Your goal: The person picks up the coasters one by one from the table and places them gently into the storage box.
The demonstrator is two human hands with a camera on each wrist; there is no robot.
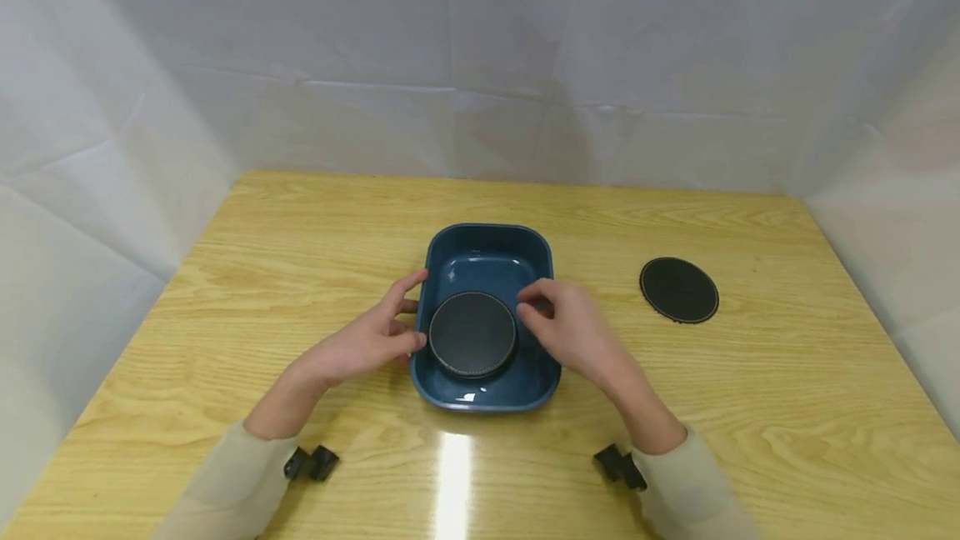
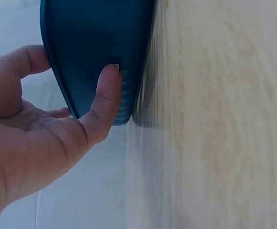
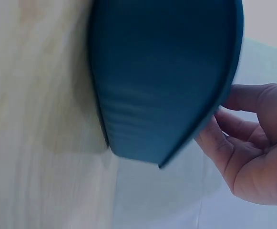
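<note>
Blue dish (image 1: 486,250) sitting mid-tabletop (image 1: 225,315), black round mat (image 1: 472,333) lying inside it. Left hand (image 1: 367,340) touching dish's left wall, fingers relaxed – right hand (image 1: 570,327) hovering over right rim, fingers loosely curled, grasping nothing. Second mat (image 1: 678,290) lying well right of dish.

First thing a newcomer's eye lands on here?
The blue dish at the middle of the wooden table, with a round black mat lying in it. The left hand touches the dish's left wall with its thumb, and the right hand reaches over the right rim by the mat. A second black mat lies alone to the right.
</note>
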